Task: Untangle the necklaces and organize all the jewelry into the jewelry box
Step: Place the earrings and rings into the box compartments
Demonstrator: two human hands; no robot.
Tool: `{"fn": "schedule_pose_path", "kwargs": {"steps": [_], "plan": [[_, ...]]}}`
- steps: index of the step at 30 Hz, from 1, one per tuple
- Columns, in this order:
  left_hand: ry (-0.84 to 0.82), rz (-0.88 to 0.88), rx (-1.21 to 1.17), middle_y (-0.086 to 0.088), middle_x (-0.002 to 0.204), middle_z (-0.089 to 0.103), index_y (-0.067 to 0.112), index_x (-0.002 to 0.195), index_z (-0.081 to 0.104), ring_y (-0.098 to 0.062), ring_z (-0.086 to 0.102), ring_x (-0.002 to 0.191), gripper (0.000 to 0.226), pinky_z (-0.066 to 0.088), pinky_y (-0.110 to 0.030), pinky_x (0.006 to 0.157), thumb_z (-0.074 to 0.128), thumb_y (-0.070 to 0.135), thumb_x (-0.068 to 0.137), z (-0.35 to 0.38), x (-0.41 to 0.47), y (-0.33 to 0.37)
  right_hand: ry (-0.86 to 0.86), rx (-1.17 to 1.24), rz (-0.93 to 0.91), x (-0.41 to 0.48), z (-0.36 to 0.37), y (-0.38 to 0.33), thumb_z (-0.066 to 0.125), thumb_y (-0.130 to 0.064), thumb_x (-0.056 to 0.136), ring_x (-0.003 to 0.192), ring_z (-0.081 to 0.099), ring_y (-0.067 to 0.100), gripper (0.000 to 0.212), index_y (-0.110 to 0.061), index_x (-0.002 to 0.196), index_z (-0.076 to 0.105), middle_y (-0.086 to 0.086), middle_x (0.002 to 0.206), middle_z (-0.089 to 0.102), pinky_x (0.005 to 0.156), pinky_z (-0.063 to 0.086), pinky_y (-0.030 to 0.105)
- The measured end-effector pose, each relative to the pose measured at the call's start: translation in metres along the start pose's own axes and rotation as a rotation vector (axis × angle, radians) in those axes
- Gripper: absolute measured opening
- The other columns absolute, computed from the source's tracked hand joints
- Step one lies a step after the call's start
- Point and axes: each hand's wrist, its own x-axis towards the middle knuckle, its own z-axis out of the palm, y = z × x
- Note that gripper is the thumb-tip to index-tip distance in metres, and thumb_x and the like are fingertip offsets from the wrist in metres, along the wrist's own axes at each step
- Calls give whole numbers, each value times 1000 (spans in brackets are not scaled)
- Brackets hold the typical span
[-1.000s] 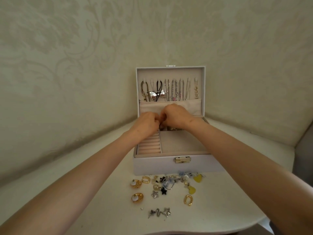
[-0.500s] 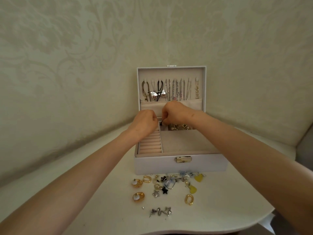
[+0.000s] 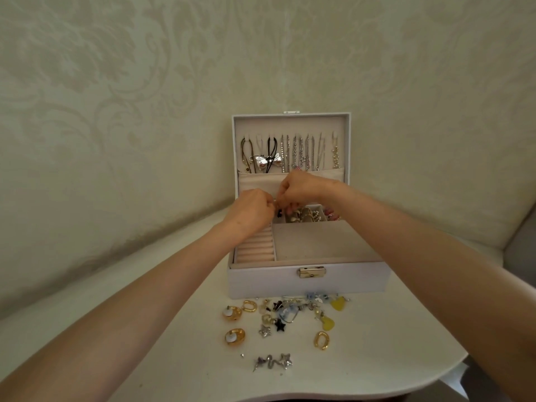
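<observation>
Our left hand point(image 3: 251, 210) and right hand point(image 3: 301, 188) pinch a small piece point(image 3: 279, 212), perhaps an earring, over the jewelry box point(image 3: 261, 281) at twelve o'clock. Necklaces point(image 3: 293, 153) hang sorted in the lid point(image 3: 290, 123); loose earrings point(image 3: 285, 317) at six o'clock await stowing.

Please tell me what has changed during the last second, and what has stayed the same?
The left hand and right hand lifted slightly toward the lid. This uncovered the back compartments, and a small dark piece now shows between their fingers. The jewelry box, the hanging necklaces and the loose jewelry on the table have not moved.
</observation>
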Motion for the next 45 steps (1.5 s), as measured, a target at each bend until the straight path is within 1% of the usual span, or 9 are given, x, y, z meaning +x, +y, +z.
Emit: {"fn": "schedule_pose_path", "kwargs": {"steps": [5, 11, 16, 20, 25, 31, 35, 42, 45], "plan": [[22, -10, -33, -20, 102, 68, -4, 97, 70, -32, 61, 89, 32, 49, -38, 77, 40, 7, 91, 0, 0, -3, -16, 109, 38, 1, -1, 0, 67, -8, 81, 53, 51, 14, 15, -7, 67, 64, 0, 50, 63, 52, 41, 22], [37, -31, -35, -19, 99, 69, -3, 94, 71, -30, 61, 87, 31, 47, -35, 71, 41, 6, 89, 2, 0, -4, -33, 197, 95, -2, -1, -5, 62, -4, 83, 51, 49, 13, 7, -2, 76, 64, 6, 57, 65, 49, 38, 21], [-25, -37, -27, -19, 97, 67, -1, 98, 70, -29, 57, 79, 31, 42, -31, 65, 41, 6, 90, 9, 2, -4, 5, 81, 139, 1, 1, -2, 62, -7, 84, 47, 47, 13, 10, -2, 76, 63, 3, 52, 63, 44, 36, 21], [-49, -30, 5, -18, 96, 66, 2, 99, 70, -22, 52, 75, 30, 37, -27, 63, 42, 6, 91, 12, 3, -3, 24, -44, 99, 1, 2, -2, 63, -13, 85, 50, 52, 13, 13, -1, 83, 67, 5, 61, 65, 49, 42, 22], [-44, -16, -11, -20, 102, 67, 3, 106, 70, -31, 60, 90, 33, 44, -31, 71, 41, 6, 91, 10, 2, -3, 21, -134, 15, -3, -1, -4, 63, -8, 82, 63, 56, 17, 15, 2, 92, 70, 9, 74, 67, 52, 44, 19], [-6, 23, -40, -17, 101, 69, 4, 96, 73, -30, 62, 91, 33, 50, -39, 82, 40, 6, 89, 6, -2, -3, 2, -196, -33, -6, -4, -3, 71, 0, 76, 67, 54, 7, 16, -7, 90, 70, -4, 72, 61, 57, 44, 17], [-30, 34, -27, -16, 105, 69, 5, 100, 72, -30, 61, 97, 32, 49, -39, 85, 41, 7, 90, 8, -5, 0, -10, -189, -53, -11, -4, 0, 73, 0, 75, 74, 56, 9, 18, -13, 86, 69, -2, 82, 64, 65, 46, 18], [-84, 13, 70, -15, 112, 66, 7, 103, 70, -31, 60, 96, 32, 46, -32, 76, 40, 12, 94, 12, -4, 2, 44, -221, -87, -14, -1, 2, 73, -1, 75, 74, 58, 10, 12, -12, 80, 72, 2, 80, 66, 67, 48, 20], [-100, -5, 80, -17, 108, 66, 6, 102, 70, -32, 60, 95, 33, 45, -33, 75, 39, 12, 94, 11, -1, 2, 60, -229, -100, -14, 0, 3, 75, -5, 75, 76, 62, 13, 12, -16, 76, 70, 0, 77, 67, 72, 54, 27]]}}
